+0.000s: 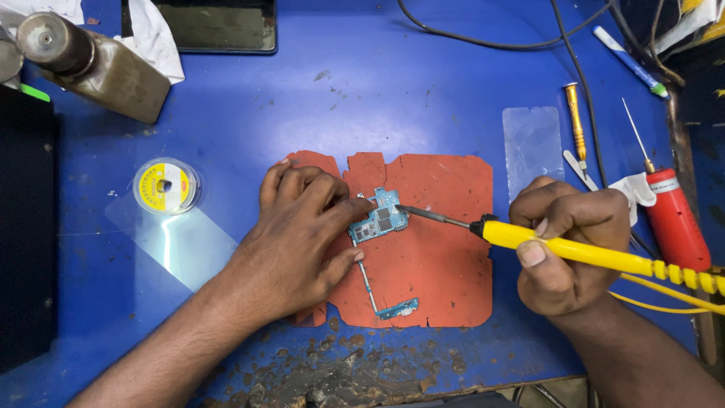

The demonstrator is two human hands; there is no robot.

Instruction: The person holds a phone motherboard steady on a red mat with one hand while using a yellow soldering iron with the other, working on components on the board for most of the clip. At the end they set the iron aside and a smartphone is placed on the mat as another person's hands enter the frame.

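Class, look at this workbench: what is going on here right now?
A person works at a blue table. The left hand presses down a small blue circuit board lying on a worn red mat. The right hand grips a yellow soldering iron, its tip touching the board's right edge. A solder spool, a gold screwdriver and a red bottle lie nearby, untouched.

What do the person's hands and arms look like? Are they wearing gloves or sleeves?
No gloves and no sleeves in view. The left hand and right hand are bare, and so are both forearms down to the picture's edge. No rings, watch or bracelets show. The fingernails are short.
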